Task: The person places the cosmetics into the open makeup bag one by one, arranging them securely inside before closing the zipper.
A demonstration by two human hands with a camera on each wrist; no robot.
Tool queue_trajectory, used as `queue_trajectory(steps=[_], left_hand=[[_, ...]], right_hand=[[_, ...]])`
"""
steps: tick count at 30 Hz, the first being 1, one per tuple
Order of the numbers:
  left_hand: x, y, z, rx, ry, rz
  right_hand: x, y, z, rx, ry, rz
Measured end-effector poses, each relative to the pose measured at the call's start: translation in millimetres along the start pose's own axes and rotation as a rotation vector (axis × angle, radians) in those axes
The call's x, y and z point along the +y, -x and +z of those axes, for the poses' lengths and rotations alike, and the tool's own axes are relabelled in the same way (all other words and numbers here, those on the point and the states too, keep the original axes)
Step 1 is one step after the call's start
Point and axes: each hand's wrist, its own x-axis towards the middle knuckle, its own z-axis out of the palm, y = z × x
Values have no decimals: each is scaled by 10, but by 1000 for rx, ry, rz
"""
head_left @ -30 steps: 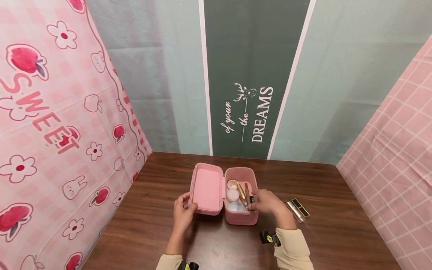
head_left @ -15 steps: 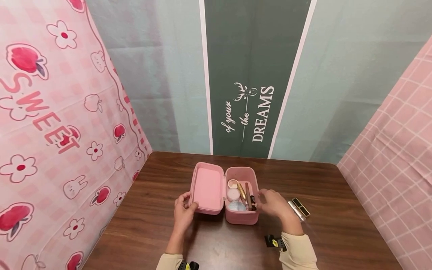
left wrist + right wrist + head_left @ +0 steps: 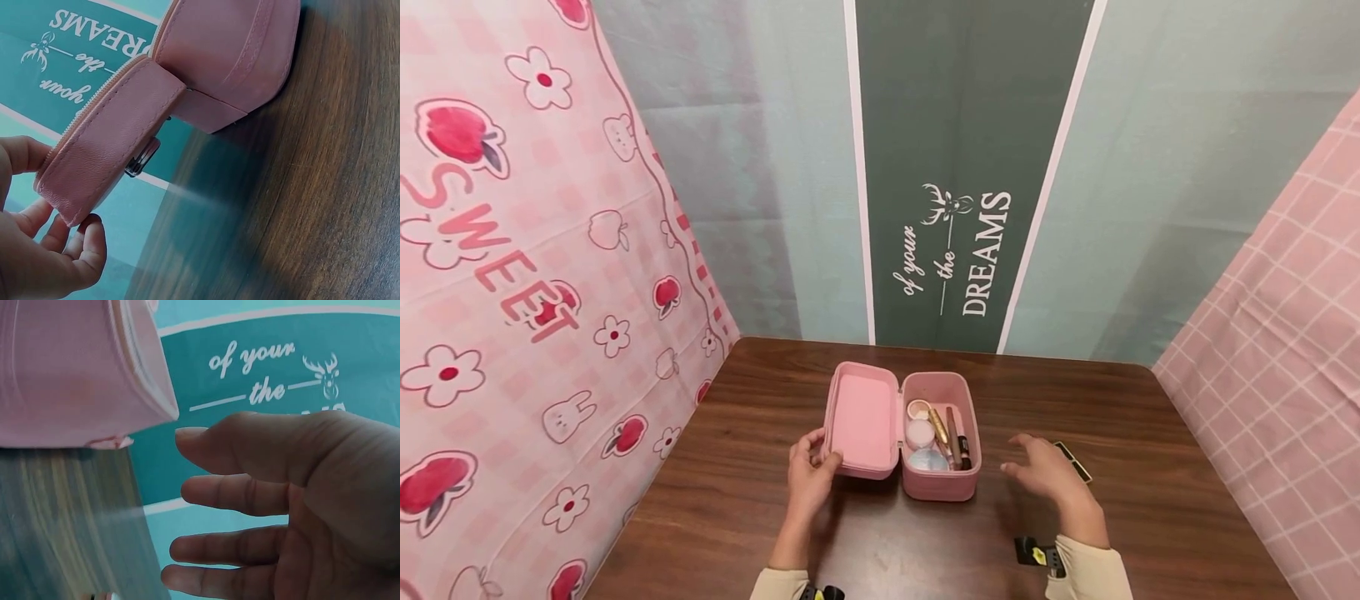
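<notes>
A pink zip cosmetic case (image 3: 940,487) stands unzipped on the table, its lid (image 3: 863,417) swung out to the left. My left hand (image 3: 810,483) grips the lid's outer near corner, thumb on the rim and fingers beneath, as the left wrist view shows. Inside the case lie a pink round jar (image 3: 920,433), a pale blue round item (image 3: 928,460), a small peach pot (image 3: 918,409), a gold tube (image 3: 937,424), a brown tube (image 3: 953,437) and a short black item (image 3: 964,452). To the right of the case, my right hand (image 3: 1048,475) hovers with fingers spread, holding nothing.
A black palette with gold edging (image 3: 1072,462) lies on the wooden table (image 3: 910,550), partly behind my right hand. Printed cloths hang along the back and both sides, the pink checked cloth (image 3: 1285,333) on the right.
My right hand has let go of the black item in the case and drawn away rightward, toward the palette. The silver tube beside the palette is now hidden. My left hand stays on the lid.
</notes>
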Motion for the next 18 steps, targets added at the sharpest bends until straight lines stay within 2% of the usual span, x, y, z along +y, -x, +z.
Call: queue_trajectory(steps=[6, 12, 18], left_hand=[[6, 32, 9, 15, -20, 23], [28, 56, 18, 33, -42, 27], [27, 55, 29, 36, -49, 55]], right_hand=[[131, 40, -5, -8, -25, 24], [252, 89, 12, 22, -28, 3], [413, 154, 47, 15, -36, 65]])
